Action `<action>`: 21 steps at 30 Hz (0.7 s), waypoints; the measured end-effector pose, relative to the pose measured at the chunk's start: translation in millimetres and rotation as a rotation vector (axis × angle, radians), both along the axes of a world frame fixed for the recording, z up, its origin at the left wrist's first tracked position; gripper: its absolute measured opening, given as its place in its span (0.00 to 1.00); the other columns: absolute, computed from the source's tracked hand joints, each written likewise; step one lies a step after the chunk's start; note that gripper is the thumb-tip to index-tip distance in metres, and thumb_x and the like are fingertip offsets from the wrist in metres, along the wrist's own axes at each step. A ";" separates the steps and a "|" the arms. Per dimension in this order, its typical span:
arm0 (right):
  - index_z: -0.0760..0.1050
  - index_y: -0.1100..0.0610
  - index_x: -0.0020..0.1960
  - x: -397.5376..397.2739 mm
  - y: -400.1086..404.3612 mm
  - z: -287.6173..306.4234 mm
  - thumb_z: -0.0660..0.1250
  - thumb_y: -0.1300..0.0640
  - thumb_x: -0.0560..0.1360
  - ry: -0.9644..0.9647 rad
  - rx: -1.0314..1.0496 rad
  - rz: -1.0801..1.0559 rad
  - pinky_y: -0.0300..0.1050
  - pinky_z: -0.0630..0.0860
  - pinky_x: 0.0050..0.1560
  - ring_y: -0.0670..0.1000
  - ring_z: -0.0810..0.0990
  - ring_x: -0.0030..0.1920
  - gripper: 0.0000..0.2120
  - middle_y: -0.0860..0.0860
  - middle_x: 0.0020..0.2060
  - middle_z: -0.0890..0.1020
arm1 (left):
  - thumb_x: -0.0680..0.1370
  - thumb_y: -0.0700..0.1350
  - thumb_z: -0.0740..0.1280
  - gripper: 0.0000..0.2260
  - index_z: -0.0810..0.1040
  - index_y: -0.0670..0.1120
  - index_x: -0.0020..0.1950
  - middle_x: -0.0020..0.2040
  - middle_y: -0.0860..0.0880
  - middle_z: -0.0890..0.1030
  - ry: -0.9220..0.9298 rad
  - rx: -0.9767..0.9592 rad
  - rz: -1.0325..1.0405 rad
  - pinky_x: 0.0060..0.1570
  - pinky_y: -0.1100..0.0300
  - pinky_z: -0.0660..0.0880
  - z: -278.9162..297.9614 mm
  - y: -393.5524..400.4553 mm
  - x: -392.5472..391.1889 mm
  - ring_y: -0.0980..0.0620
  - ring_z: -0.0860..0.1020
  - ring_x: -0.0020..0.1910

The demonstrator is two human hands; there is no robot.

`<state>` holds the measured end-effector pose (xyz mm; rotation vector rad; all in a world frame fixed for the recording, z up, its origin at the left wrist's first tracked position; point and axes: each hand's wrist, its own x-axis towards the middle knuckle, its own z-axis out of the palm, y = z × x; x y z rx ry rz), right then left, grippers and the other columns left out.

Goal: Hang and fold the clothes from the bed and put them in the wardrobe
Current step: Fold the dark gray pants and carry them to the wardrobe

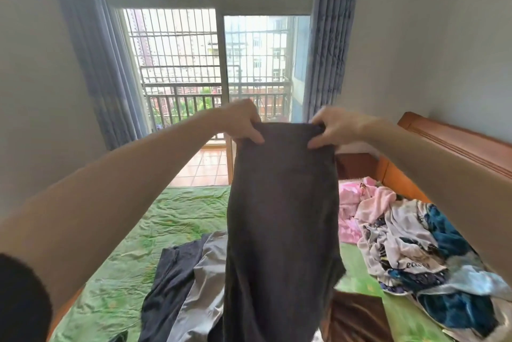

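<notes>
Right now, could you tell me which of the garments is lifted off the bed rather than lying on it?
The dark grey garment: the left hand and right hand grip its top edge.

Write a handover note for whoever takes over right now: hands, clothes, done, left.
Left hand and right hand: each pinches a top corner of the dark grey garment, held up over the bed.
Still on the bed: black garment, grey garment, brown garment, pink clothes, printed blue-white pile.
Done: nothing visibly folded.
Left: fold or hang everything; wardrobe not in view.
</notes>
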<state>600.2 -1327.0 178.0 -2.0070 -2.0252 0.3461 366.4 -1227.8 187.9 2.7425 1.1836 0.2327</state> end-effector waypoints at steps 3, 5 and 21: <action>0.84 0.62 0.57 9.9 40.9 34.1 0.71 0.57 0.80 -0.209 0.342 -0.018 0.45 0.76 0.46 0.57 0.84 0.48 0.10 0.56 0.47 0.85 | 0.76 0.52 0.77 0.14 0.85 0.41 0.48 0.38 0.47 0.77 -0.173 0.298 0.071 0.47 0.53 0.76 31.9 41.1 14.9 0.44 0.79 0.47; 0.82 0.64 0.57 17.0 57.3 57.9 0.68 0.59 0.81 -0.303 0.503 -0.018 0.51 0.76 0.53 0.61 0.82 0.51 0.10 0.60 0.50 0.84 | 0.76 0.52 0.76 0.14 0.86 0.42 0.51 0.43 0.48 0.76 -0.265 0.438 0.069 0.47 0.54 0.72 56.7 59.5 24.0 0.43 0.79 0.51; 0.79 0.62 0.59 45.8 20.7 65.7 0.61 0.56 0.85 -0.635 0.775 0.025 0.55 0.74 0.44 0.67 0.82 0.47 0.11 0.64 0.46 0.83 | 0.75 0.48 0.74 0.13 0.82 0.38 0.41 0.34 0.48 0.76 -0.488 0.537 -0.119 0.43 0.55 0.67 57.1 61.0 40.9 0.48 0.74 0.39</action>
